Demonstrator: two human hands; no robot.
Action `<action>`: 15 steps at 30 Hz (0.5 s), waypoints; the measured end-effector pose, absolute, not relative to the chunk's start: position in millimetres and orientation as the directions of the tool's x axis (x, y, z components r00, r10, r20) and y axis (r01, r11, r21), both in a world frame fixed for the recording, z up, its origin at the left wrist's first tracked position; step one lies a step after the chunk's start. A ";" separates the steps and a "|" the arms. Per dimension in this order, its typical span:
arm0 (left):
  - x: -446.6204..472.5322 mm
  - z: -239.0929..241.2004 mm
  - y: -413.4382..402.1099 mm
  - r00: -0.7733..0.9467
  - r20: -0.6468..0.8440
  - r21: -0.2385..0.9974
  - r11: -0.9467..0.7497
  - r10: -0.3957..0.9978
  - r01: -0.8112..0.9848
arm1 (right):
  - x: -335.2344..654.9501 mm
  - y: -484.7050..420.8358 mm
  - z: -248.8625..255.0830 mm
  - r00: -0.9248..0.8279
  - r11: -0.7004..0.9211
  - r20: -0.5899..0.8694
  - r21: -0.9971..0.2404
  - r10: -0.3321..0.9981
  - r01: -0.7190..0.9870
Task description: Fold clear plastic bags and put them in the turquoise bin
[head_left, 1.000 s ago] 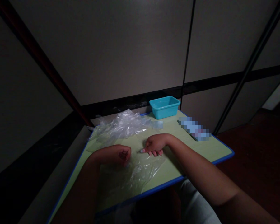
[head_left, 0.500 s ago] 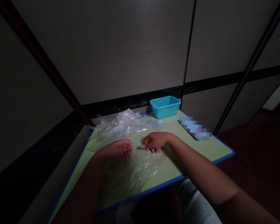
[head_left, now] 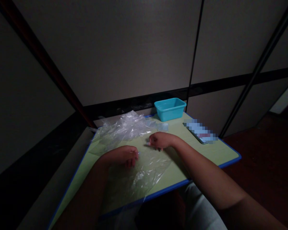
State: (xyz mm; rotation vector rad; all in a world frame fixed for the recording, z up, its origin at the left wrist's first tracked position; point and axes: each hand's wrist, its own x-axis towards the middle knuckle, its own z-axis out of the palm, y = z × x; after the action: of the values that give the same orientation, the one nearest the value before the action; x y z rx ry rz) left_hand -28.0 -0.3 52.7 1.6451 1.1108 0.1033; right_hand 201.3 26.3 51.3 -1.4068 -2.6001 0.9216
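My left hand is above the front half of the table, fingers curled, thumb and forefinger pinched on a small pale bluish piece too small to name. To its right, my right hand is also closed, and a small whitish piece sticks out from its fingertips. The hands are apart. A thin clear plastic sheet lies spread below and in front of them. Behind them is a crumpled heap of clear plastic bags.
A turquoise plastic basket stands at the back edge of the green, blue-rimmed table. A small pale square packet lies before it. At the right is a blurred-out phone-like flat object. Wall panels rise close behind.
My right hand has lifted slightly away, toward the back of the table. My left hand has moved a little right and nearer to me. Both still pinch their small pieces.
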 end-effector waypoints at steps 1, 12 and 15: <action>-27.8 51.7 -0.1 0.564 -0.446 0.798 0.023 0.695 0.602 | 202.2 28.2 51.2 -0.552 0.424 -0.189 -0.460 0.812 0.780; -12.0 40.6 1.3 0.552 -0.195 0.773 -0.220 0.811 0.596 | 194.8 33.3 38.3 -0.571 0.531 -0.020 -0.342 0.821 0.775; -4.5 34.9 1.6 0.543 -0.104 0.790 -0.262 0.833 0.554 | 193.5 32.6 37.2 -0.559 0.518 -0.044 -0.324 0.828 0.792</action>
State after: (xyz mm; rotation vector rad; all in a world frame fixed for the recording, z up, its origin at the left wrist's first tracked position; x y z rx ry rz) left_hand -4.5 1.6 34.9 1.9525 1.1248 0.4271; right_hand 193.5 32.6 37.2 -1.4120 -2.6347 0.4707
